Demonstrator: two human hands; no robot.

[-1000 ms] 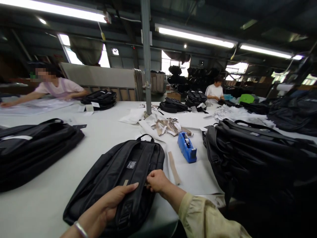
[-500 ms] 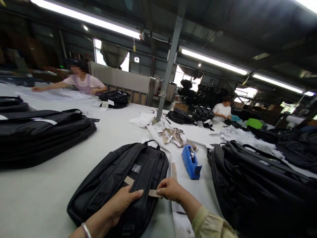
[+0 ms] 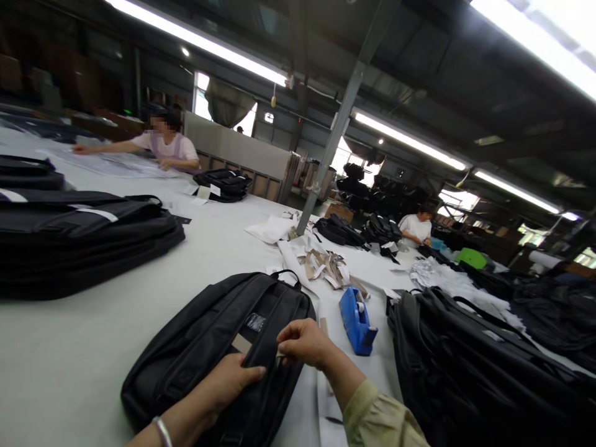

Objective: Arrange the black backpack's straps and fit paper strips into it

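A black backpack [image 3: 205, 338] lies flat on the white table [image 3: 93, 347] in front of me, straps up. My left hand [image 3: 228, 386] presses down on one shoulder strap near its lower end. My right hand [image 3: 302, 343] pinches a beige paper strip [image 3: 242, 343] that crosses the straps; most of the strip is hidden under the strap and my fingers. A silver bangle sits on my left wrist.
A blue tape dispenser [image 3: 357, 320] stands just right of the backpack. Stacks of black bags lie at the left [image 3: 79, 236] and right [image 3: 475, 366]. Paper scraps [image 3: 326, 267] surround a metal post [image 3: 335, 130]. Two other people [image 3: 165, 146] work at the far side.
The view has tilted and swung left. My right hand has drawn the beige strip in toward the strap, so less of the strip shows. My left hand stays on the strap.
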